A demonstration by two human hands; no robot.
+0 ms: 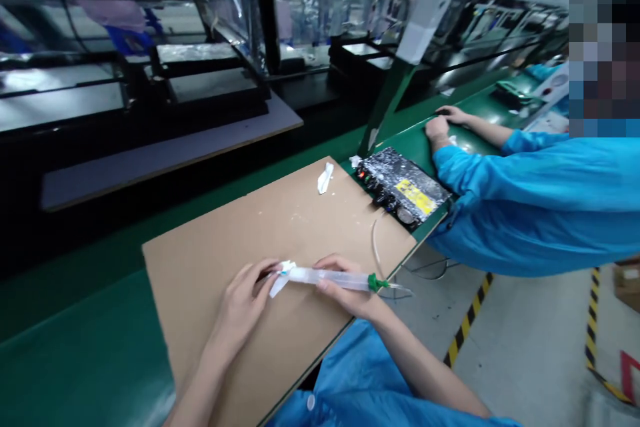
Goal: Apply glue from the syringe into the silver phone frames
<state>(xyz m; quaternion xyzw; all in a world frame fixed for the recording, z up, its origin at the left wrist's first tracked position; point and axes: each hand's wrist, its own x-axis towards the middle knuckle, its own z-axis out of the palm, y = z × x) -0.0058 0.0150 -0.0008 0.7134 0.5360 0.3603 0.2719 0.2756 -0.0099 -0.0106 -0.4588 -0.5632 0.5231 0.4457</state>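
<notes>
My right hand (345, 283) is curled round a syringe (307, 275), thumb on the near side of the barrel and fingers on the far side, closed just enough to grip it. The barrel is a long, smooth cylinder of milky, translucent plastic, lying nearly level above the board between my two hands. Out past my right palm, its far end wears a ridged green cap (375, 282), with a thin, clear tube running on from it. My left hand (245, 297) is nearly closed, fingertips pinching a soft, creased white wipe (279, 285) against the syringe's other end (a speck of blue shows there, too small for me to make out).

Beneath both hands spreads a flat brown board (210, 247), matt and straight-edged, scattered with pale specks beyond my fingers. It lies on the glossy green worktop (100, 340), which shows to the left of my left hand. Ahead of my right hand rests a crumpled white scrap (325, 178), thin and folded lengthwise. Further off, ahead and to the right of that hand, sits a boxy black device (407, 183), its top mottled with white smears, a yellow label (416, 195) on it and round knobs along the near face.
</notes>
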